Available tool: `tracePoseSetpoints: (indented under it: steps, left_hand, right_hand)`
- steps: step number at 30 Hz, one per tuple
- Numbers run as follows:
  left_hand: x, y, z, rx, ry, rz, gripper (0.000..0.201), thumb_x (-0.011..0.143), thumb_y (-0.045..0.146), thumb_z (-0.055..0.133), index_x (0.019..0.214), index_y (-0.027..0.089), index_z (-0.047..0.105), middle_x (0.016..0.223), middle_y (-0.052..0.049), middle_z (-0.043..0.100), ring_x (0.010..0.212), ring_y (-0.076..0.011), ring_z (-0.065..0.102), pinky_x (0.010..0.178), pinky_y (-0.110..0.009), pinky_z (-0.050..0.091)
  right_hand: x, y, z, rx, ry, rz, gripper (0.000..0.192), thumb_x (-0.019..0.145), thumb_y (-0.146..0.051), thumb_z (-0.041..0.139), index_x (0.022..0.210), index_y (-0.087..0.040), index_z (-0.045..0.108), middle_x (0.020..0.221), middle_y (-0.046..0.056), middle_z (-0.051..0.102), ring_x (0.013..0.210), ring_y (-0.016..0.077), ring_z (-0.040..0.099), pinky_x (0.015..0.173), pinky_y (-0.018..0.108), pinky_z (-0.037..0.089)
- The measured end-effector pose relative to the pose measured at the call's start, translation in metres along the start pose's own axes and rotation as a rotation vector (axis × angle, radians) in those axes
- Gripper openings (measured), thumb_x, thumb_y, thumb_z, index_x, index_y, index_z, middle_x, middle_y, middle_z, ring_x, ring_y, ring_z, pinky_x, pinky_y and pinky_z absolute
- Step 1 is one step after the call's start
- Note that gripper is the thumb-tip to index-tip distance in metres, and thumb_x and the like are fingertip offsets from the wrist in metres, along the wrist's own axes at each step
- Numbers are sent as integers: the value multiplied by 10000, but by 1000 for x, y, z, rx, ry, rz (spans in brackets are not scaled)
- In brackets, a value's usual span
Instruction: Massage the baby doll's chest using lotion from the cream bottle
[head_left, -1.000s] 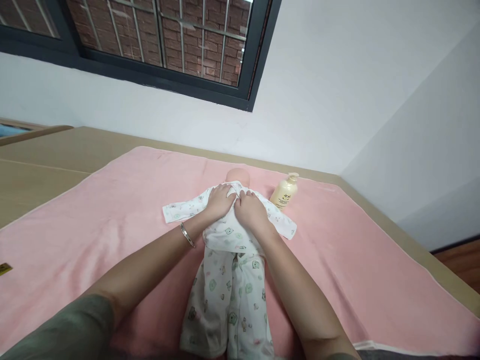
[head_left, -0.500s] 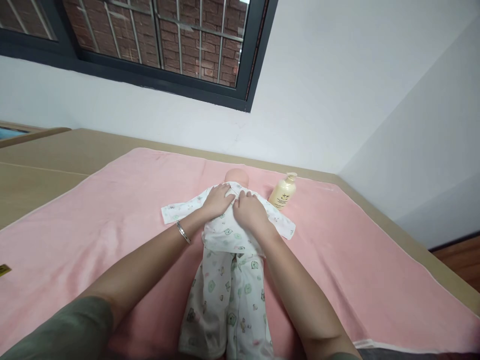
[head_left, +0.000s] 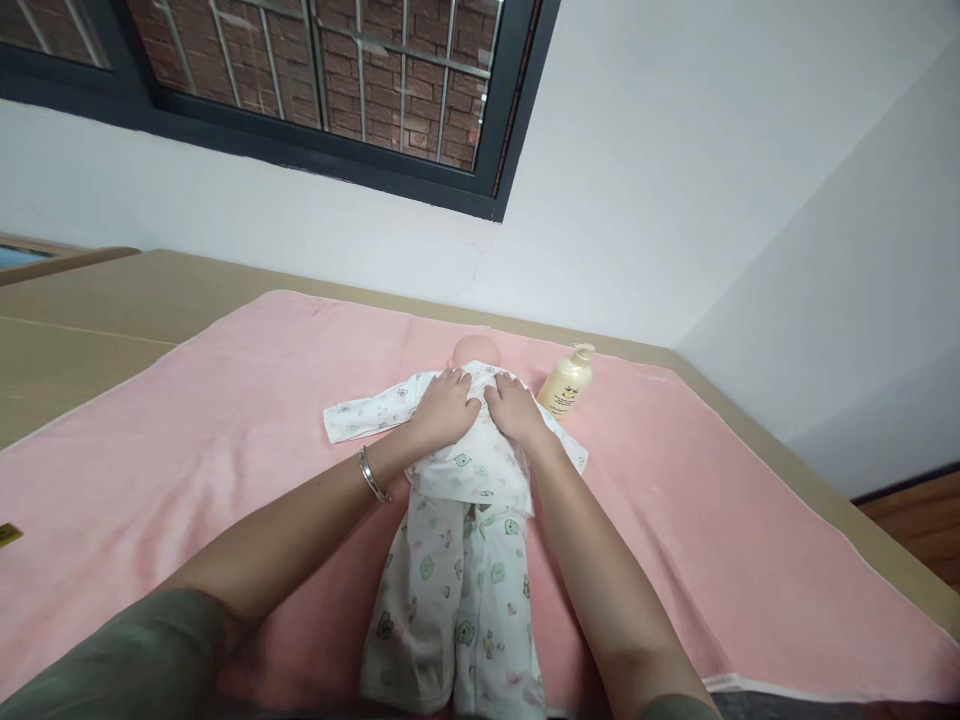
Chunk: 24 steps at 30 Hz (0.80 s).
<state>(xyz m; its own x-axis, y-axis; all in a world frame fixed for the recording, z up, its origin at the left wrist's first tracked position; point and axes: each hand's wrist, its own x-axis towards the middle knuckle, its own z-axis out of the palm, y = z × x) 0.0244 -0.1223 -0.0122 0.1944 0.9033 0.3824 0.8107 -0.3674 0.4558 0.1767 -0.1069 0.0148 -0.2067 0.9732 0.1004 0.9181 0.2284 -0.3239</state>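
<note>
A baby doll point(head_left: 477, 351) lies on a pink blanket point(head_left: 262, 400), its bald head at the far end. It wears a white printed top point(head_left: 469, 475) and matching trousers point(head_left: 427, 600); one sleeve is spread out to each side. My left hand point(head_left: 446, 412) rests flat on the left of the doll's upper body, fingers pointing toward the head. My right hand point(head_left: 516, 410) lies flat on the other side, fingers also stretched out. The thumbs are near each other at the middle, a little apart. Neither hand grips anything. The doll's face does not show.
A pale yellow pump bottle point(head_left: 566, 383) stands right of the doll, near its right-hand sleeve. The blanket covers a tan surface point(head_left: 210, 280) that meets a white wall point(head_left: 600, 200) below a dark-framed window point(head_left: 330, 150). A yellow label point(head_left: 9, 534) is at the left edge.
My right hand has shifted outward to the right and slightly up the doll's upper body. My left hand has slid slightly right. The doll and bottle stay in place.
</note>
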Motion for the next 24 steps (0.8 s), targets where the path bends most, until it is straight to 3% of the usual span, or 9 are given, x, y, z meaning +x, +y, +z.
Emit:
tracePoseSetpoints:
  steps: [6, 10, 16, 20, 24]
  left_hand:
    - [18, -21, -2, -97, -19, -48, 366, 890, 255, 403, 1130, 172, 667, 1301, -140, 675, 1274, -296, 564, 1118, -438, 392]
    - [18, -22, -3, -47, -25, -26, 377, 912, 254, 378, 1146, 157, 657, 1282, -148, 677, 1258, -294, 570, 1107, -433, 395]
    - [-1, 0, 0, 209, 50, 32, 338, 928, 247, 413, 1099, 80, 653, 1140, -231, 673, 1158, -339, 594, 1045, -472, 418]
    - [-6, 5, 5, 217, 95, 37, 387, 940, 234, 403, 1204, 34, 604, 1259, -265, 623, 1257, -355, 541, 1085, -490, 394]
    - [-5, 0, 9, 175, 105, -22, 417, 960, 251, 386, 1311, 90, 545, 1375, -206, 585, 1346, -328, 488, 1138, -496, 368]
  right_hand:
    - [-21, -33, -10, -141, -21, 86, 497, 998, -303, 263, 1300, -49, 564, 1348, 241, 598, 1260, 355, 536, 1051, 456, 374]
    - [-32, -45, -16, -157, -37, 103, 456, 987, -286, 305, 1281, -67, 576, 1294, 228, 632, 1212, 354, 574, 1020, 445, 395]
    - [-11, -17, -9, -21, -28, 21, 442, 989, -328, 303, 1250, -120, 593, 1350, 191, 606, 1283, 320, 522, 1036, 415, 396]
    - [1, 0, 1, 43, 19, -13, 466, 1007, -392, 292, 1289, -145, 569, 1470, 155, 520, 1395, 316, 404, 1128, 452, 308]
    - [3, 2, 7, 43, 53, -18, 442, 1005, -392, 294, 1245, -161, 585, 1417, 149, 558, 1338, 301, 456, 1104, 444, 334]
